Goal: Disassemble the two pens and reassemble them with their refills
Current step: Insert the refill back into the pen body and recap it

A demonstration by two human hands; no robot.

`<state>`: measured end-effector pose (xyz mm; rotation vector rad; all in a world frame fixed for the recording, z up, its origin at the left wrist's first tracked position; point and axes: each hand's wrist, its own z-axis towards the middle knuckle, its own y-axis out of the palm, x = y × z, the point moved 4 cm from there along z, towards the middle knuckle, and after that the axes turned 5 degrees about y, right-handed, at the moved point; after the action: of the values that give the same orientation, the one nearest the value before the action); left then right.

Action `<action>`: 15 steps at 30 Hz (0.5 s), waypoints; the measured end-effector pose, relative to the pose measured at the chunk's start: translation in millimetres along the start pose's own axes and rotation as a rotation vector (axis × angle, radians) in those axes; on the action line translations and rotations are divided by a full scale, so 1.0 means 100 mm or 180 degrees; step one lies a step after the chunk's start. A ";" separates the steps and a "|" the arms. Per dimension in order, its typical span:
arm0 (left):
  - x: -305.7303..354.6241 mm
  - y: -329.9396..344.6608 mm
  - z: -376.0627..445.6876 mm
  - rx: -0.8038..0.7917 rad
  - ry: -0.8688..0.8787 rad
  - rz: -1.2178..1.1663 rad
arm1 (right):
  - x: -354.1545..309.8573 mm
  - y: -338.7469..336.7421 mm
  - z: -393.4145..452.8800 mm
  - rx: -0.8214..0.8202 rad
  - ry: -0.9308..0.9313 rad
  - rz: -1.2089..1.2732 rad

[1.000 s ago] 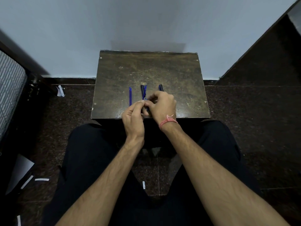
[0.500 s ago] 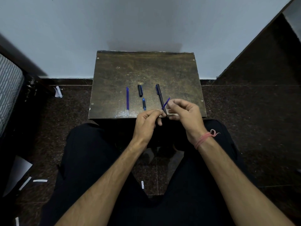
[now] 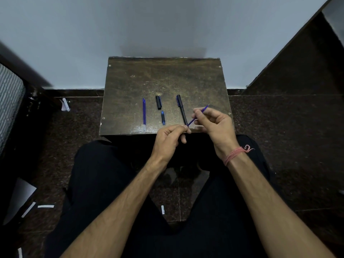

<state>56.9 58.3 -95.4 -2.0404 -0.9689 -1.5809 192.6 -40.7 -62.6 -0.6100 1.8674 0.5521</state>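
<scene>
My right hand [image 3: 214,125] pinches a thin blue refill [image 3: 193,120] that slants up to the right. The refill's lower end runs into the fingertips of my left hand [image 3: 169,140]. That hand grips a pen barrel almost wholly hidden in its curled fingers, just over the table's near edge. On the small wooden table [image 3: 167,77] lie a second blue refill [image 3: 144,114], a black cap [image 3: 158,102], a short blue tip piece [image 3: 163,117] and a capped black pen [image 3: 181,108].
The table stands against a pale wall, with my dark-trousered legs under its near edge. The dark stone floor around it holds paper scraps [image 3: 65,105] on the left. A striped surface [image 3: 9,101] is at the far left.
The cap and blue tip piece have been left on the table. Both hands moved to the near right edge, and my right hand has drawn more of the refill out, up and to the right.
</scene>
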 end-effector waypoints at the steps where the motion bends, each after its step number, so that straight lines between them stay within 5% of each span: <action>1: 0.01 0.01 0.00 0.0018 -0.0010 -0.0010 | 0.01 0.01 0.00 -0.0066 0.0021 -0.0040; 7: 0.03 0.00 0.01 0.0003 -0.0029 -0.0231 | 0.07 0.11 -0.01 -0.0284 0.0026 -0.0284; 11: -0.01 -0.03 -0.01 -0.0195 -0.0161 -0.0356 | -0.05 -0.06 0.14 0.0275 -0.0090 0.0037; 15: -0.08 -0.05 0.03 -0.0266 -0.0262 -0.0465 | -0.09 -0.31 0.32 0.1039 -0.0190 -0.1026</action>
<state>54.3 61.2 -104.4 -2.1495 -1.1225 -1.6475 237.8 -43.4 -68.5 -0.6490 1.7088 0.0512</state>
